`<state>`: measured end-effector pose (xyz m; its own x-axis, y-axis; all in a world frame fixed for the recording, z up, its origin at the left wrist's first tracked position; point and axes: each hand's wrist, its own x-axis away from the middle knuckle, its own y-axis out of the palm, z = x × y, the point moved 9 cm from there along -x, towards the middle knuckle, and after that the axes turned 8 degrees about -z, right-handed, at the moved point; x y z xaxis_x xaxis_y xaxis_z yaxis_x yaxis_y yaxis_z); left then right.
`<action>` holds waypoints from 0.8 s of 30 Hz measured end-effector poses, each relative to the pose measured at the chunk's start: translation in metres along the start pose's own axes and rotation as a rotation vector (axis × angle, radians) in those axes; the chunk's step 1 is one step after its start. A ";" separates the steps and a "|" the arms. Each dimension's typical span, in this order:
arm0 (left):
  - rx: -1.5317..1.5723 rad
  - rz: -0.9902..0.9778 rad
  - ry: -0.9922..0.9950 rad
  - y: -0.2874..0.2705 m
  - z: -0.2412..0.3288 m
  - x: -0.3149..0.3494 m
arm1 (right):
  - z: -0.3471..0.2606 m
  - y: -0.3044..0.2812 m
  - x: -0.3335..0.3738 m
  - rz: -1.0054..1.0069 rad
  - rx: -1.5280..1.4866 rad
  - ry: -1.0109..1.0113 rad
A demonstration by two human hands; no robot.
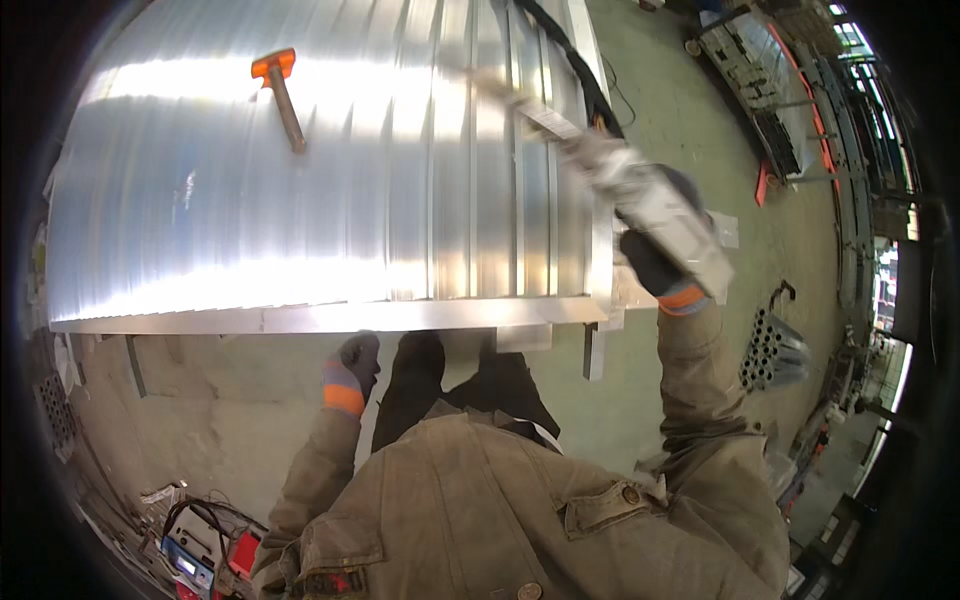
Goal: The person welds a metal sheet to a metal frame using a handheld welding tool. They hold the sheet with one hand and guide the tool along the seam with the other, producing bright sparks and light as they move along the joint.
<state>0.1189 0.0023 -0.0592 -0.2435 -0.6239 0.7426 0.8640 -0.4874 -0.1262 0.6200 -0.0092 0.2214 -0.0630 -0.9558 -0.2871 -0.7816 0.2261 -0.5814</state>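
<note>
My right hand (pixel 652 262), in a dark glove with an orange cuff, grips a long grey tool (pixel 655 205) beyond the right edge of the metal panel. Motion blurs the tool, and its exact kind cannot be made out. Its narrow end points up and left over the ribbed silvery panel (pixel 330 210). My left hand (pixel 361 358), gloved the same way, hangs by the panel's front edge with its fingers curled. Nothing shows in it. Farther off on the panel lies a hammer (pixel 287 105) with an orange head and a brownish handle.
A thick black hose (pixel 575 60) runs along the panel's far right side. On the right of the floor stand a bundle of metal tubes (pixel 775 350) and a cart (pixel 750 90). A blue and red machine with cables (pixel 190 560) sits at lower left.
</note>
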 end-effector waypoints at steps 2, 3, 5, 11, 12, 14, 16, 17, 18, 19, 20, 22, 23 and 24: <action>0.026 0.035 0.018 0.008 -0.009 0.009 | 0.019 -0.049 0.026 0.244 -0.021 -0.105; 0.022 0.055 0.025 0.013 -0.011 0.013 | 0.035 -0.084 0.040 0.435 -0.124 -0.123; -0.023 0.074 0.038 0.028 -0.012 0.016 | 0.068 -0.157 0.069 0.674 -0.612 -0.188; -0.179 0.050 0.209 0.115 0.027 0.003 | 0.072 -0.241 0.209 0.956 -0.721 0.061; -0.218 0.037 0.276 0.133 0.038 0.003 | 0.072 -0.212 0.242 0.915 -0.654 0.219; -0.182 -0.033 0.284 0.174 0.050 -0.002 | 0.080 -0.155 0.297 0.781 -0.595 0.490; -0.141 -0.097 0.317 0.216 0.069 -0.010 | 0.089 -0.095 0.344 0.607 -0.597 0.721; -0.220 -0.106 0.263 0.233 0.075 -0.017 | 0.094 -0.074 0.361 0.530 -0.607 0.799; -0.271 -0.136 0.219 0.250 0.081 -0.023 | 0.099 -0.060 0.373 0.476 -0.618 0.850; -0.227 -0.175 0.243 0.266 0.091 -0.025 | 0.103 -0.055 0.381 0.436 -0.611 0.864; -0.183 -0.217 0.266 0.282 0.099 -0.027 | 0.108 -0.051 0.383 0.404 -0.601 0.876; -0.184 -0.266 0.305 0.308 0.114 -0.027 | 0.112 -0.048 0.384 0.360 -0.576 0.888; -0.229 -0.272 0.320 0.318 0.118 -0.025 | 0.116 -0.055 0.381 0.340 -0.571 0.875; -0.272 -0.288 0.312 0.326 0.120 -0.024 | 0.117 -0.046 0.378 0.319 -0.565 0.891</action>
<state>0.4594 -0.0684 -0.0387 -0.6114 -0.5730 0.5458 0.6060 -0.7826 -0.1427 0.7052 -0.3591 0.0504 -0.5598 -0.7131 0.4220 -0.8067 0.5854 -0.0809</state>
